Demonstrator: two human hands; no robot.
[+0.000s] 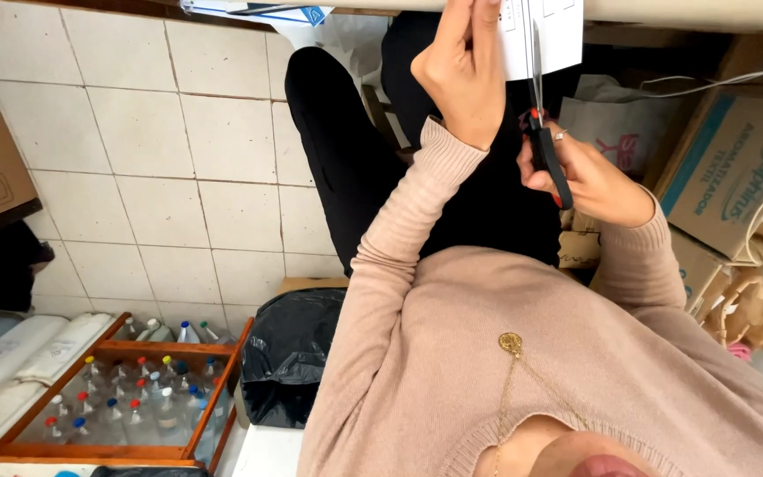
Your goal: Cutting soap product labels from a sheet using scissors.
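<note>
My left hand is raised at the top of the view and pinches the edge of a white printed paper sheet. My right hand grips black-handled scissors with a red pivot. The blades point up into the sheet, just right of my left hand. A ring shows on one finger of my right hand. Both arms wear a pink knit sweater, and my black-trousered legs lie below the hands. The sheet's upper part is cut off by the frame.
Cardboard boxes and brown paper bags stand at the right. A black plastic bag sits by my left side. A wooden crate of bottles with coloured caps is at lower left, on a tiled floor.
</note>
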